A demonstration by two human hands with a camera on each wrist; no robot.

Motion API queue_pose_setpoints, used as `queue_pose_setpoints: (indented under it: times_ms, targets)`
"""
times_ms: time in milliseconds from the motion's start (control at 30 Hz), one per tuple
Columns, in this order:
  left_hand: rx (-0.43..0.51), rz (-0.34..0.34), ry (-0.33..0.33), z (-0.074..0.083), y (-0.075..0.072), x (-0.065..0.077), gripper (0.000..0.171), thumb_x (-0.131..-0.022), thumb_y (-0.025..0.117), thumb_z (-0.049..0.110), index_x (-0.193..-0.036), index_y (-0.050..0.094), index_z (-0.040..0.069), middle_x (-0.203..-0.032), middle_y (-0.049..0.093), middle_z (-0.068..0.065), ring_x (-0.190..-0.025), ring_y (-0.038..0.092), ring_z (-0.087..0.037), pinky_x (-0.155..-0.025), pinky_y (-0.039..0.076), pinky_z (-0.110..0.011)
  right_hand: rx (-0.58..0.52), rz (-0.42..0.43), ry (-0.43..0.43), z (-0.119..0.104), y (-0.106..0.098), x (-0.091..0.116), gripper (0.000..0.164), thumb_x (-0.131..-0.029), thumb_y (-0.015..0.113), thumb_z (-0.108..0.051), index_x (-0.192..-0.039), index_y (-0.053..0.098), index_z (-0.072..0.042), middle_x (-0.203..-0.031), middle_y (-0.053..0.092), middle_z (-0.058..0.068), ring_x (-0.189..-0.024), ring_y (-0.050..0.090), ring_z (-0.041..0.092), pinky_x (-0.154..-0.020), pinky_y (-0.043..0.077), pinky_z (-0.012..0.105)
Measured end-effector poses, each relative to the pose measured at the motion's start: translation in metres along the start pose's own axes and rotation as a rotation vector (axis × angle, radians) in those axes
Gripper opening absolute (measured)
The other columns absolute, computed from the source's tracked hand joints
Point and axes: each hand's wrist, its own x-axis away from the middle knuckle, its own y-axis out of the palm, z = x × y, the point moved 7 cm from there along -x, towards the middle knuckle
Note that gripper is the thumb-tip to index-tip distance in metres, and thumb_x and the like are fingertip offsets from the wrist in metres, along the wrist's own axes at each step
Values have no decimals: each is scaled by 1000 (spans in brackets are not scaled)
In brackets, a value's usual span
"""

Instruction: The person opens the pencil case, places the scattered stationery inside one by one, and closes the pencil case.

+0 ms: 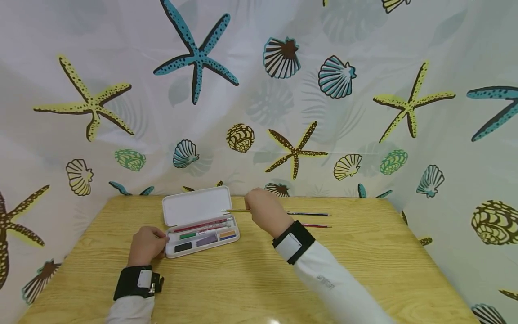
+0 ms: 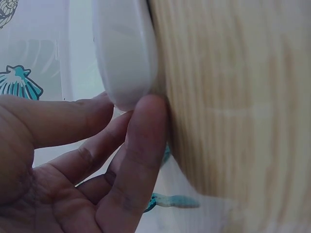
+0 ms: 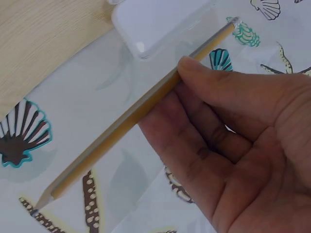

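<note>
In the head view, the right hand (image 1: 267, 211) grips a yellow pencil (image 1: 236, 210), whose long axis runs nearly level from left to right. Its left end reaches over the open pencil box (image 1: 171, 253), near the hinge side of the raised lid (image 1: 196, 207); its other end is hidden by the hand. The left hand (image 1: 145, 245) rests at the box's left end. On the wooden table (image 1: 202, 288), a dark pencil (image 1: 309, 213) and a red pencil (image 1: 317, 226) lie to the right, sharpened tips pointing right.

In the left wrist view, the thumb and bent fingers close on the rounded white end of the pencil box, thumb on one side, fingers on the other.

In the right wrist view, thumb and fingers pinch the yellow pencil; it slants across, sharpened tip at lower left, silvery blunt end at upper right. Patterned cloth (image 3: 97, 111) shows behind it.
</note>
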Motion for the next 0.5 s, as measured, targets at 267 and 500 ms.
queue_pose_setpoints:
  times_ms: [267,500]
  targets:
    - [3,-5,-6,-1,0,-1,24,-97,65,9,-107,65,-13,-89,63,-22,-63,62,-21,-55,51,-28,75,4,-93,-36,6,-19,14,-89,73,6,-85,74,-8,-85,70,3,-81,66,17,-72,55,31]
    - [2,-2,-4,-2,-1,-1,24,-97,65,9,-107,65,-13,-90,63,-22,-62,62,-21,-54,51,-28,142,13,-162,-61,19,-29,15,-88,74,4,-88,77,-11,-86,73,0,-84,69,15,-73,56,26]
